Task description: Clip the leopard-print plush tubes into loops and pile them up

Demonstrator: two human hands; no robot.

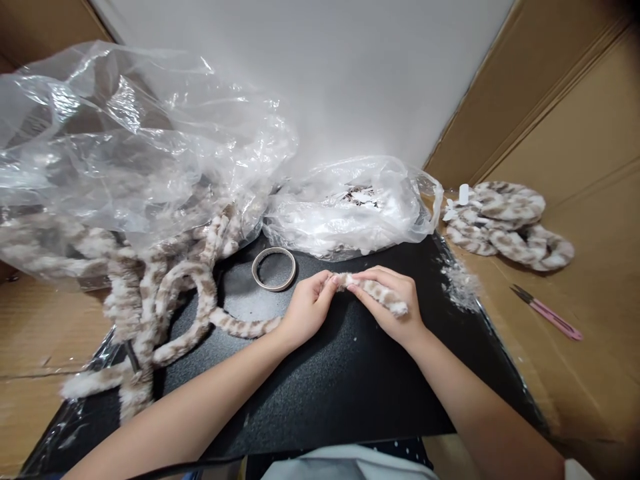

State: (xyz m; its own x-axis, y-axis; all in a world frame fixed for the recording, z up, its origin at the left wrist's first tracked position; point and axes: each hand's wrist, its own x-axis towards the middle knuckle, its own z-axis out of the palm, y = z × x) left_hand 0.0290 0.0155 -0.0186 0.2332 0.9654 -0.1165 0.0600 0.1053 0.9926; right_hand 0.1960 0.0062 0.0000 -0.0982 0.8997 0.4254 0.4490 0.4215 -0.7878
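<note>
A long, fluffy strip of white fur with brown spots [381, 293] runs between my hands at the middle of the black work surface. My left hand [311, 303] pinches it between thumb and fingers. Thumb and fingers of my right hand [393, 300] close on the same strip, and its free end lies across that palm. On the left, a spotted fur strip [245, 327] passes behind my left wrist and leads to a tangle of similar strips [150, 300]. Whether it joins the piece in my hands is hidden by my left hand.
A tape ring [274, 269] lies beyond my left hand. A large clear plastic bag [150, 153] covers more fur strips; a smaller bag [345, 223] holds small tags or scraps. At right are bundled spotted fur loops [510, 223], pink-handled snips [550, 317] and loose fluff [460, 287] on cardboard.
</note>
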